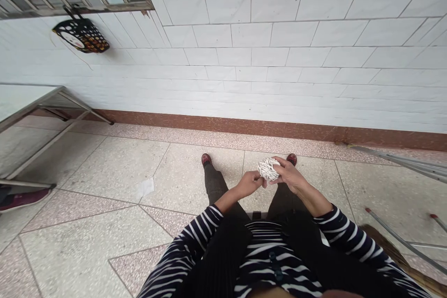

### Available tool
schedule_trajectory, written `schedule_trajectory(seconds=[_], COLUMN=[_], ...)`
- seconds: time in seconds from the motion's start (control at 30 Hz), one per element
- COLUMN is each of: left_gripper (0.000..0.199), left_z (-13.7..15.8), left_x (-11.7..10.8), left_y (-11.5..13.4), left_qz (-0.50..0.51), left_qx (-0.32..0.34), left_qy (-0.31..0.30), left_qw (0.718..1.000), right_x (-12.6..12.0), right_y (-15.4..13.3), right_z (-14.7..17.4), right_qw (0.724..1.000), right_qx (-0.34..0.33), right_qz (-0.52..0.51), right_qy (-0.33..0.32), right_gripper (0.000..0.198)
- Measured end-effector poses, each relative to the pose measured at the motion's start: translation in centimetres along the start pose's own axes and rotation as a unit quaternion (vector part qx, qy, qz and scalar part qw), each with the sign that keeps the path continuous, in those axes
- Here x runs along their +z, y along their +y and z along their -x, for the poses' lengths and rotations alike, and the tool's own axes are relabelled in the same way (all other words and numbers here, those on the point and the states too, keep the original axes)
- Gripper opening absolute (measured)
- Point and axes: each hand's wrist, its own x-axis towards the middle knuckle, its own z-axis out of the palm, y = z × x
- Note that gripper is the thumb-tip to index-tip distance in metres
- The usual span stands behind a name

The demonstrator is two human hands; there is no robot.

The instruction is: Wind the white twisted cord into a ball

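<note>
A bundle of white cord (267,169), wound into a compact knobbly mass, is held in front of my lap in the head view. My right hand (289,173) wraps its fingers round the right side of the bundle. At the bundle's lower left, my left hand (250,183) is closed in a pinch against the cord. The exact strand between the left fingertips is too small to make out. Both striped sleeves reach in from below.
A metal-framed table (31,98) stands at the left, with another person's shoe (26,200) by its leg. A patterned bag (82,36) hangs from the window bars. White paper (145,187) lies on the floor. Metal poles (394,158) and tubular legs (398,235) are at the right.
</note>
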Motion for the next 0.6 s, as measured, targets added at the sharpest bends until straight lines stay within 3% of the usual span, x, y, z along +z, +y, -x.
schedule_trajectory(seconds=[0.2, 0.3, 0.47, 0.6], left_gripper=[0.024, 0.025, 0.018, 0.023], left_z=[2.1, 1.7, 0.0, 0.3], left_x=[0.7, 0.4, -1.3, -0.9], left_y=[0.6, -0.2, -1.5, -1.8], left_qz=[0.032, -0.021, -0.137, -0.078], left_qx=[-0.037, -0.044, -0.05, -0.009], left_qy=[-0.029, 0.001, 0.108, 0.082], left_qw=[0.998, 0.999, 0.983, 0.993], right_x=[-0.2, 0.6, 1.4, 1.1], right_y=[0.9, 0.9, -0.1, -0.9], right_z=[-0.2, -0.3, -0.2, -0.4], right_qw=[0.994, 0.986, 0.978, 0.983], right_qx=[0.05, 0.06, 0.057, 0.02], right_qz=[-0.094, -0.151, -0.184, -0.179], right_qy=[-0.032, -0.045, -0.08, -0.03], right_gripper=[0.044, 0.037, 0.038, 0.042])
